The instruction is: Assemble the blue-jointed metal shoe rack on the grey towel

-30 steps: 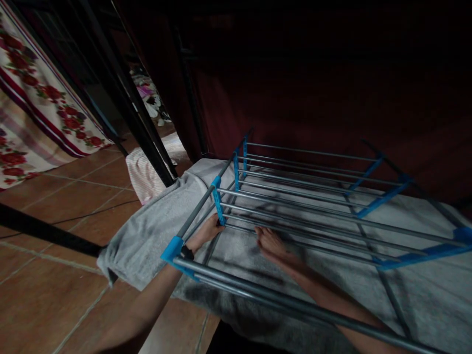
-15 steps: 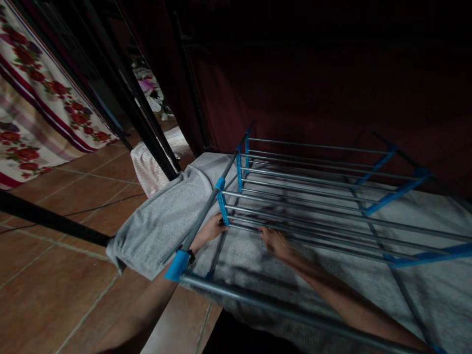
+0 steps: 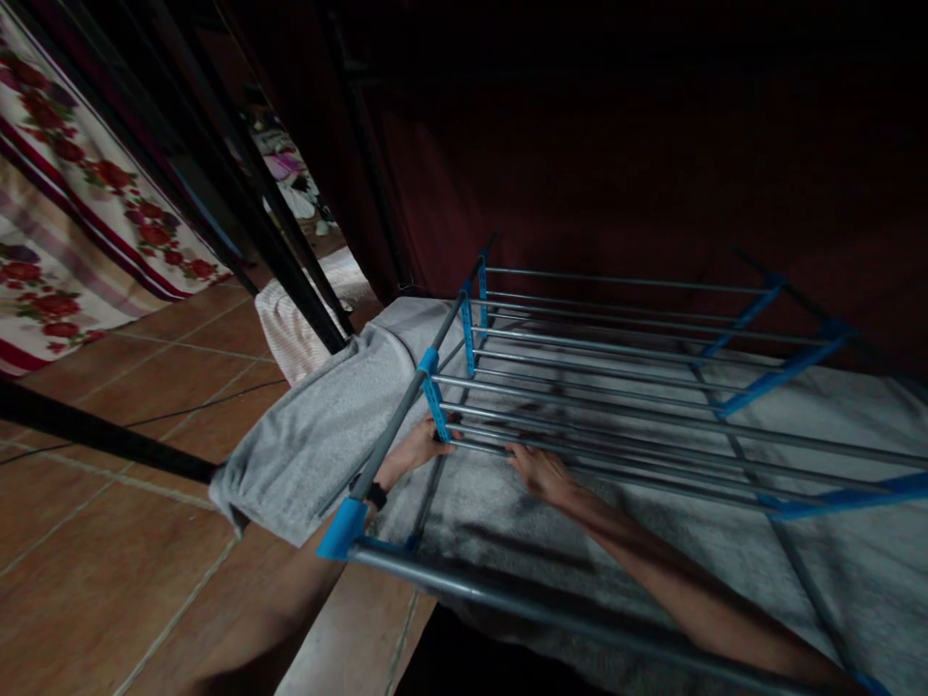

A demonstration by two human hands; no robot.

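A rack (image 3: 601, 398) of grey metal tubes with blue plastic brackets lies across a grey blanket. My left hand (image 3: 417, 447) is closed around the lower end of the nearest left blue bracket (image 3: 436, 408), where a thin rod meets it. Some of its fingers are hidden behind the bracket. To the right of it, my right hand (image 3: 540, 472) pinches that same lowest metal rod (image 3: 478, 447) with its fingertips. A dark wristband (image 3: 377, 496) is on my left wrist. The rack's thick front tube (image 3: 464, 580) passes above my forearms.
The grey blanket (image 3: 319, 454) hangs over the left edge. Dark metal poles (image 3: 94, 430) stand at the left, above a tiled floor (image 3: 65, 551) with a thin cable (image 3: 195, 410). A floral curtain (image 3: 108, 193) hangs far left; a dark red cloth (image 3: 580, 184) covers the back.
The near left corner of the rack has shifted slightly left and down in view. Both hands stay at nearly the same places on the bracket and rod.
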